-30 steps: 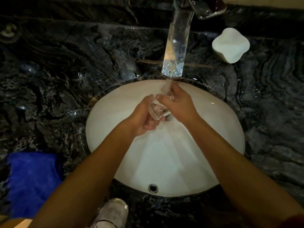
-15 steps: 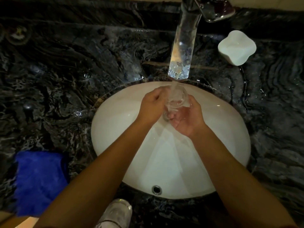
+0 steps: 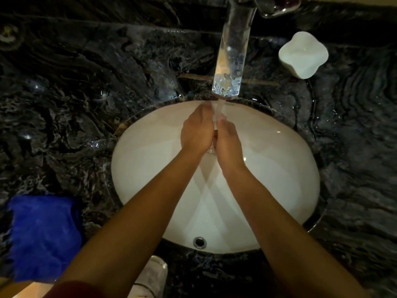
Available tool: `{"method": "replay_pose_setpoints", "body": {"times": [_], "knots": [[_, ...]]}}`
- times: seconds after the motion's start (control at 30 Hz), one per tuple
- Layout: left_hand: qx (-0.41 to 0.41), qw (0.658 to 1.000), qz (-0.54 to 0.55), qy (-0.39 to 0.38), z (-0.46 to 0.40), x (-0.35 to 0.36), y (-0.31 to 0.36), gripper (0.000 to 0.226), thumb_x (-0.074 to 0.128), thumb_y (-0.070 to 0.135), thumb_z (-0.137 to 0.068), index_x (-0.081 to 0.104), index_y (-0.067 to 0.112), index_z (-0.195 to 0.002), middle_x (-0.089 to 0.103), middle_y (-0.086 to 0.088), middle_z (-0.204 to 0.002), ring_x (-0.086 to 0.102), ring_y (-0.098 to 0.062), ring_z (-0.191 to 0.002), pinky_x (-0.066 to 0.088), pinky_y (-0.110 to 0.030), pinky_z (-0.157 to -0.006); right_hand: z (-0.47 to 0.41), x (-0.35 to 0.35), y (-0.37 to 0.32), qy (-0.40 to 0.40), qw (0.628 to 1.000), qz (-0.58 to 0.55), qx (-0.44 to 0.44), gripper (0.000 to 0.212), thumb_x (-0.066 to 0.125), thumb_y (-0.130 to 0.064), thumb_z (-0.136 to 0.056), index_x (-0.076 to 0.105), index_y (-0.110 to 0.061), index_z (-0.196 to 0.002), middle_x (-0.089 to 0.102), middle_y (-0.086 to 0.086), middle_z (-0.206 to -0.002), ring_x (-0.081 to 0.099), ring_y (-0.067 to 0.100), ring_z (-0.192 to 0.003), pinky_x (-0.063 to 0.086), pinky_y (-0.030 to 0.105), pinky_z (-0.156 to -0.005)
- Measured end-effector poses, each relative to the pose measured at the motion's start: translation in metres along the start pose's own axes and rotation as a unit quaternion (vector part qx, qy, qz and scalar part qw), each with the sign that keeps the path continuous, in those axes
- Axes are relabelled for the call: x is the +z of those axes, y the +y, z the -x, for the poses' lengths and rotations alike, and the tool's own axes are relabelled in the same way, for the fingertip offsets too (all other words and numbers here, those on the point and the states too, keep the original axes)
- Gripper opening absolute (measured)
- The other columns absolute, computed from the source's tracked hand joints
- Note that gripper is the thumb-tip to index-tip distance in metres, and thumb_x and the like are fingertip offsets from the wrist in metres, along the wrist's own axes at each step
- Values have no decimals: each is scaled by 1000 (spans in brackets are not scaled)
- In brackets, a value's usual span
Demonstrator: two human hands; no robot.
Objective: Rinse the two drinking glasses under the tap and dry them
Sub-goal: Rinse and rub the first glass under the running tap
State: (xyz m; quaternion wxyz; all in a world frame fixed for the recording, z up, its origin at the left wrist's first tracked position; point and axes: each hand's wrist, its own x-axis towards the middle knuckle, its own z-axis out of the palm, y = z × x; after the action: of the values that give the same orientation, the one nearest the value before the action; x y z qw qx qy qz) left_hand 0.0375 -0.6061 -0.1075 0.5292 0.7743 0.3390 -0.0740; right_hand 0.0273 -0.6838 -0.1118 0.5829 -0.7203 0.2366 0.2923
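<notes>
At the near edge a red sleeve [image 3: 71,290] shows at the bottom, and a white shoe [image 3: 151,278] stands on the floor below the counter [image 3: 64,104]. On the counter's near left lies a blue cloth [image 3: 44,237]. Both forearms reach forward over the white basin [image 3: 268,168], whose overflow hole [image 3: 199,242] sits in its near wall.

Over the far half of the basin the two hands meet side by side, backs up. The left hand [image 3: 198,131] and the right hand [image 3: 227,143] are pressed close, with the glass [image 3: 211,149] between them. Only a sliver of its clear edge shows in the gap near the wrists; the rest is hidden. The fingers of both hands curve down around it, though the exact grip cannot be told. The right fingertips [image 3: 221,121] reach into the falling water [image 3: 218,107], which lands between the hands.

Beyond them the tap [image 3: 232,59] slopes out over the far rim of the basin, its spout shining with reflections. To its right, well apart from the hands, a white dish [image 3: 303,54] stands on the wet dark marble.
</notes>
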Motion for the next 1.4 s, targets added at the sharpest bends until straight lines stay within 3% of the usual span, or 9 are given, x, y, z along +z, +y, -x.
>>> {"method": "replay_pose_setpoints", "body": {"times": [0.13, 0.27, 0.4, 0.57, 0.73, 0.9, 1.07, 1.23, 1.4], "knots": [[24, 995, -36, -93, -1, -11, -12, 32, 45, 50, -104, 64, 28, -117, 72, 5, -107, 70, -18, -98, 55, -37, -88, -9, -10, -15, -46, 995, -55, 68, 41, 43, -51, -105, 67, -20, -118, 75, 10, -110, 76, 24, -88, 65, 37, -69], [-106, 974, 178, -94, -6, -18, -12, 26, 55, 38, -102, 71, 24, -117, 77, -1, -107, 74, -20, -97, 65, -43, -75, -6, -15, -40, -93, 993, 5, 66, 18, 55, -32, -104, 65, -17, -107, 70, 3, -91, 69, 5, -53, 50, 17, -42], [-198, 924, 307, -114, -10, -24, -11, 33, 49, 38, -105, 71, 14, -110, 78, -4, -95, 77, -20, -79, 64, -45, -69, -1, -25, -28, -115, 986, 115, -48, 52, 54, -62, -96, 58, -30, -138, 71, -8, -119, 70, 8, -102, 54, 23, -74], [-244, 914, 295, -137, -21, -30, -9, 43, 48, 45, -105, 69, 15, -126, 75, -11, -116, 75, -27, -92, 62, -39, -65, 4, -38, -7, -40, 955, 212, -205, 23, 49, -31, -107, 65, -17, -114, 73, 1, -101, 67, 16, -89, 53, 33, -76], [-183, 957, 157, -158, -19, -27, -14, 37, 47, 45, -105, 67, 17, -118, 74, -12, -108, 74, -29, -91, 64, -37, -68, -14, -44, -23, -12, 967, 231, -106, 21, 59, -22, -97, 64, -9, -82, 72, 10, -73, 66, 26, -65, 49, 34, -58], [-166, 919, 296, -201, -23, -32, -21, 51, 58, 43, -97, 64, 6, -132, 71, -14, -117, 68, -30, -106, 56, -46, -90, -10, -38, -37, -103, 989, 98, 49, 20, 56, -17, -98, 68, -2, -93, 71, 13, -70, 62, 22, -53, 45, 28, -49], [-217, 924, 304, -80, -19, -17, -18, 28, 60, 35, -95, 70, 16, -113, 71, -16, -121, 69, -36, -110, 59, -43, -72, 16, -46, -24, 79, 960, 155, -219, 20, 60, -24, -94, 74, -20, -108, 73, -9, -101, 66, 7, -91, 50, 21, -82], [-182, 952, 239, -56, -19, -16, -20, 21, 53, 22, -97, 72, 16, -93, 73, -24, -113, 72, -39, -101, 61, -58, -86, 8, -38, -23, -140, 964, 180, -135, 24, 62, -25, -97, 78, -28, -114, 79, -5, -109, 72, 10, -102, 53, 25, -93], [-195, 948, 222, -122, -11, -21, -22, 29, 44, 27, -102, 67, 10, -102, 73, -8, -78, 67, -25, -68, 53, -28, -47, -8, -39, -40, -205, 963, 161, -76, 33, 59, -46, -100, 81, -22, -102, 81, 1, -98, 75, 18, -96, 53, 30, -89]]}}
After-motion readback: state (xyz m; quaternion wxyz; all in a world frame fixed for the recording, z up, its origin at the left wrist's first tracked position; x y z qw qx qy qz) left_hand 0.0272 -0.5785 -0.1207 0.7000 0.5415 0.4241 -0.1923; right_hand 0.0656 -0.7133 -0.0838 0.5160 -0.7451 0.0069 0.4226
